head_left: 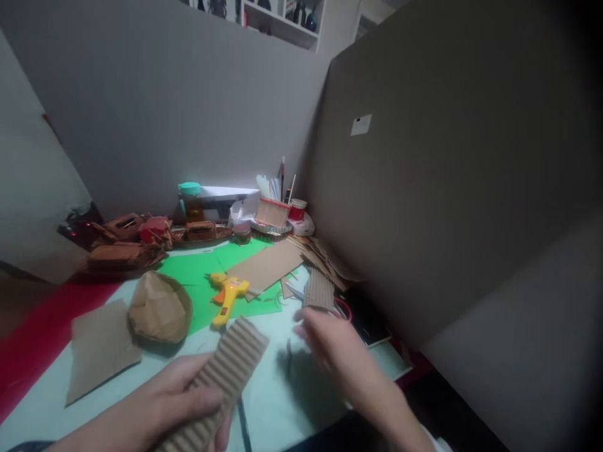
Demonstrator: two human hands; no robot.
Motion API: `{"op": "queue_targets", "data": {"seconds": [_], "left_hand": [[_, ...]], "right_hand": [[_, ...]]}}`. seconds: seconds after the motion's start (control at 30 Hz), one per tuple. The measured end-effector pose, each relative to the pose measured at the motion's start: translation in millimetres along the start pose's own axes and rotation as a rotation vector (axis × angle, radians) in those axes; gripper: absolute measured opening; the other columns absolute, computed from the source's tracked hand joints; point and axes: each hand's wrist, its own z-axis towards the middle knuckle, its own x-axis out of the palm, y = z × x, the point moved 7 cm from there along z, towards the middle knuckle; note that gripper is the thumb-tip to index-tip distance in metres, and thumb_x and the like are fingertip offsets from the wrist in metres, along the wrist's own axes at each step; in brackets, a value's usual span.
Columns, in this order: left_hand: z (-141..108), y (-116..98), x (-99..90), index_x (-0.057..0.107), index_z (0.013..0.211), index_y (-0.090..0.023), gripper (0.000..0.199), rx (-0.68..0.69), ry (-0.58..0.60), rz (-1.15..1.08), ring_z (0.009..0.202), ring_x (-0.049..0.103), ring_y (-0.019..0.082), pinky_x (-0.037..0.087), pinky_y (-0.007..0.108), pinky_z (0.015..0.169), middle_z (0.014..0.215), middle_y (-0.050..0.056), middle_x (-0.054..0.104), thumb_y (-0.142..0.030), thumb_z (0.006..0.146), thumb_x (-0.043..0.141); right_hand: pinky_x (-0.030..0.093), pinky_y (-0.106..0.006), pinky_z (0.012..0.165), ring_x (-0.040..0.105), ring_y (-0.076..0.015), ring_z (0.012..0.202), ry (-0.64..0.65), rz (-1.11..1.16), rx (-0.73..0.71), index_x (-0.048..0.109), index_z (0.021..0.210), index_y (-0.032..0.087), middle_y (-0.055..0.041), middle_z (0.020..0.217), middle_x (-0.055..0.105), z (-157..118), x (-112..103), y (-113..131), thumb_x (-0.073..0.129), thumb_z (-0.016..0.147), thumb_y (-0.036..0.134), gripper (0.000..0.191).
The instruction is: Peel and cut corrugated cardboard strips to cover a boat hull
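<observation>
My left hand [188, 392] is closed around a strip of corrugated cardboard [238, 355], its ridges facing up and its far end pointing away from me. My right hand [334, 345] hangs over the table with its fingers loosely bent and a little apart, nothing visible in them. Just beyond it lies a smaller corrugated cardboard piece [319, 290], beside scissors with a red handle [343, 309] partly hidden by that piece and the hand. A yellow hot glue gun [227, 298] rests on green sheets [186, 270] ahead of my left hand.
To the left are a round brown-paper-covered form [160, 307] and a flat cardboard piece [101, 345]. Brown model boats [122, 254] line the back left. Cardboard sheets [271, 263], a pencil holder [273, 212] and a teal-lidded bottle [191, 201] stand or lie farther back. A grey partition [424, 188] rises on the right.
</observation>
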Motion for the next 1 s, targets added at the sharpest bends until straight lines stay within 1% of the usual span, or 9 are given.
{"op": "queue_targets", "data": {"seconds": [0.13, 0.3, 0.37, 0.5, 0.67, 0.77, 0.83, 0.93, 1.0], "left_hand": [[10.6, -26.9, 6.9, 0.062, 0.090, -0.017, 0.010, 0.073, -0.023, -0.054, 0.042, 0.062, 0.012, 0.044, 0.018, 0.039, 0.061, 0.003, 0.069, -0.026, 0.091, 0.060], [22.7, -35.0, 2.8, 0.054, 0.096, -0.021, 0.017, 0.082, -0.096, -0.144, 0.042, 0.065, 0.017, 0.049, 0.022, 0.038, 0.058, 0.002, 0.069, -0.037, 0.097, 0.048], [26.4, -36.0, 0.1, 0.055, 0.098, -0.020, 0.019, 0.091, -0.119, -0.161, 0.046, 0.068, 0.020, 0.051, 0.025, 0.040, 0.060, 0.005, 0.072, -0.037, 0.097, 0.048], [31.7, -45.6, -9.6, 0.062, 0.097, -0.015, 0.014, 0.184, -0.182, -0.213, 0.068, 0.074, 0.021, 0.061, 0.031, 0.062, 0.081, 0.013, 0.078, -0.027, 0.094, 0.056], [33.6, -56.1, -21.5, 0.065, 0.084, -0.016, 0.010, 0.236, -0.284, -0.328, 0.058, 0.066, 0.009, 0.058, 0.019, 0.062, 0.069, 0.000, 0.067, -0.014, 0.091, 0.058], [32.1, -62.1, -20.4, 0.067, 0.085, -0.016, 0.009, 0.259, -0.299, -0.361, 0.056, 0.064, 0.009, 0.058, 0.019, 0.059, 0.067, -0.002, 0.063, -0.013, 0.089, 0.060], [30.6, -66.5, -17.5, 0.068, 0.088, -0.017, 0.007, 0.279, -0.299, -0.368, 0.056, 0.064, 0.009, 0.058, 0.019, 0.058, 0.067, -0.002, 0.062, -0.013, 0.088, 0.062], [28.5, -73.8, -11.8, 0.068, 0.090, -0.019, 0.009, 0.313, -0.296, -0.366, 0.059, 0.065, 0.010, 0.058, 0.020, 0.059, 0.072, -0.001, 0.065, -0.013, 0.087, 0.063], [26.9, -79.8, -7.0, 0.068, 0.091, -0.019, 0.009, 0.350, -0.290, -0.353, 0.063, 0.066, 0.012, 0.058, 0.022, 0.060, 0.074, 0.000, 0.066, -0.013, 0.087, 0.063]], "right_hand": [[0.041, -0.040, 0.070, 0.058, -0.0319, 0.082, -0.081, -0.241, 0.149, 0.063, 0.087, 0.013, -0.0193, 0.089, 0.064, 1.8, 0.0, -62.3, 0.042, 0.094, 0.014, 0.022], [0.041, -0.044, 0.074, 0.060, -0.0343, 0.085, -0.087, -0.317, 0.150, 0.060, 0.103, 0.012, -0.0230, 0.097, 0.067, 10.0, 21.9, -90.4, 0.045, 0.089, 0.011, 0.020], [0.042, -0.040, 0.071, 0.061, -0.0310, 0.079, -0.079, -0.290, 0.142, 0.057, 0.105, 0.013, -0.0199, 0.091, 0.067, 11.4, 25.1, -89.6, 0.046, 0.092, 0.018, 0.019], [0.044, -0.030, 0.062, 0.062, -0.0230, 0.071, 0.002, -0.146, 0.085, 0.052, 0.112, 0.019, -0.0091, 0.086, 0.067, 0.2, 13.7, -75.8, 0.049, 0.093, 0.027, 0.021], [0.050, -0.029, 0.070, 0.063, -0.0224, 0.083, 0.199, 0.521, 0.182, 0.053, 0.117, 0.026, -0.0075, 0.097, 0.067, -29.1, 2.7, -74.5, 0.055, 0.092, 0.044, 0.031], [0.050, -0.030, 0.067, 0.063, -0.0222, 0.083, 0.198, 0.830, 0.280, 0.052, 0.115, 0.027, -0.0081, 0.101, 0.064, -35.6, 10.8, -83.1, 0.060, 0.085, 0.059, 0.044], [0.048, -0.029, 0.062, 0.062, -0.0211, 0.076, 0.164, 0.926, 0.327, 0.048, 0.124, 0.029, -0.0064, 0.096, 0.062, -34.8, 20.0, -84.4, 0.067, 0.075, 0.068, 0.065], [0.050, -0.033, 0.070, 0.063, -0.0252, 0.083, 0.142, 1.041, 0.273, 0.046, 0.135, 0.029, -0.0075, 0.098, 0.062, -28.8, 30.8, -60.4, 0.076, 0.058, 0.073, 0.093], [0.050, -0.034, 0.073, 0.062, -0.0258, 0.086, 0.158, 1.123, 0.303, 0.048, 0.135, 0.029, -0.0080, 0.100, 0.062, -25.5, 38.0, -36.7, 0.077, 0.061, 0.070, 0.089]]}}
